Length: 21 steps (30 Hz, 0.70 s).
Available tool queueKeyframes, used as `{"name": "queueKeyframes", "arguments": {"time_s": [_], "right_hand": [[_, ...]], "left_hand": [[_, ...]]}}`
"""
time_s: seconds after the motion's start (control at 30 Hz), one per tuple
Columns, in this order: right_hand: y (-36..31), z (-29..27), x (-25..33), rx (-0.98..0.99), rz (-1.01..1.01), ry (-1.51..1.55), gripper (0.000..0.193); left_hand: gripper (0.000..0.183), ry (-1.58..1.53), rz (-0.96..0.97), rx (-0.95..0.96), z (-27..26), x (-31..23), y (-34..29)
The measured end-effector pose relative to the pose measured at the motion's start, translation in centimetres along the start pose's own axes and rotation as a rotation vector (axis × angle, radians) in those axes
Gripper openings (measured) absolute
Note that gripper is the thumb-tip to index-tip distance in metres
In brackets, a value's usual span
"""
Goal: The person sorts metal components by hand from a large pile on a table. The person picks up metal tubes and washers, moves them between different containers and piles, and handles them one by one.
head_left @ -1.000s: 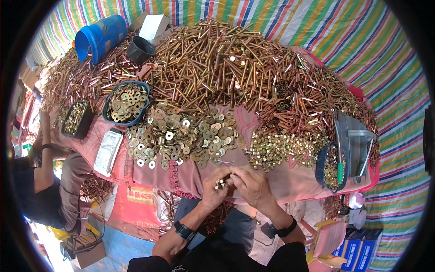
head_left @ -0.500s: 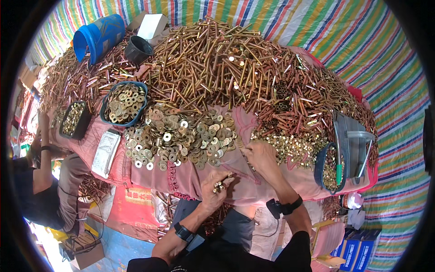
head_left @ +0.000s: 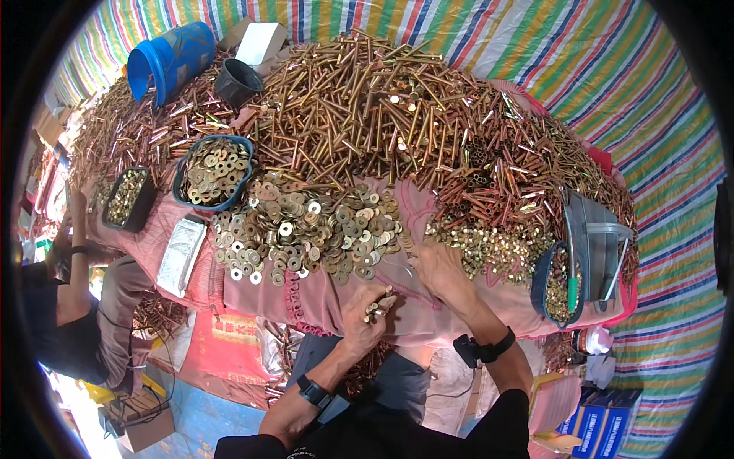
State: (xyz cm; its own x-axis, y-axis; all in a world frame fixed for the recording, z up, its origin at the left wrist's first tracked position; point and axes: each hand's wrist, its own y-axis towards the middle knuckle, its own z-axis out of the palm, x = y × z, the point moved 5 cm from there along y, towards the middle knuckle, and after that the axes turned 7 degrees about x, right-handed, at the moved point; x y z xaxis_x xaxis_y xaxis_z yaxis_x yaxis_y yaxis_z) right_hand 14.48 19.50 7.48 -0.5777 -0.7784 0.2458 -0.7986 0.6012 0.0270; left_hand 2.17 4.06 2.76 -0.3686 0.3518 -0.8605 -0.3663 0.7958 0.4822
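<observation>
My left hand [head_left: 361,325] is closed around several brassy bolts [head_left: 374,311], their ends poking out between the fingers above the cloth's near edge. To its right, my right hand [head_left: 443,271] is closed with its fingertips low over the pink cloth [head_left: 405,329], and they hide whatever they may grip. This hand sits between a heap of flat round washers [head_left: 306,229] on the left and a spread of small brassy nuts [head_left: 489,245] on the right. Beyond both lies a large mound of long bolts [head_left: 344,115], with short metal sleeves [head_left: 478,191] at its right side.
A blue tub of washers [head_left: 183,203] and a dark tub of nuts [head_left: 143,218] stand left, near a silvery slab [head_left: 182,256]. Right are a blue nut tub [head_left: 543,298] and a grey scoop [head_left: 596,206]. A blue bucket [head_left: 183,61] lies behind. Another person's arm [head_left: 75,268] shows far left.
My right hand has shifted slightly nearer to me. The left hand keeps its bolts in nearly the same place. The whole view has shifted a little.
</observation>
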Motion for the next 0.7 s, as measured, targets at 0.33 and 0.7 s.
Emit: {"name": "queueKeyframes", "arguments": {"time_s": [0.33, 0.7], "right_hand": [[-2.4, -0.3, 1.4, 0.016, 0.256, 1.072, 0.016], [-3.7, -2.8, 6.5, -0.229, -0.132, 0.698, 0.019]], "left_hand": [[0.026, -0.036, 0.021, 0.018, 0.0, 0.9, -0.2], [0.041, -0.029, 0.005, 0.03, 0.0, 0.9, -0.1]]}}
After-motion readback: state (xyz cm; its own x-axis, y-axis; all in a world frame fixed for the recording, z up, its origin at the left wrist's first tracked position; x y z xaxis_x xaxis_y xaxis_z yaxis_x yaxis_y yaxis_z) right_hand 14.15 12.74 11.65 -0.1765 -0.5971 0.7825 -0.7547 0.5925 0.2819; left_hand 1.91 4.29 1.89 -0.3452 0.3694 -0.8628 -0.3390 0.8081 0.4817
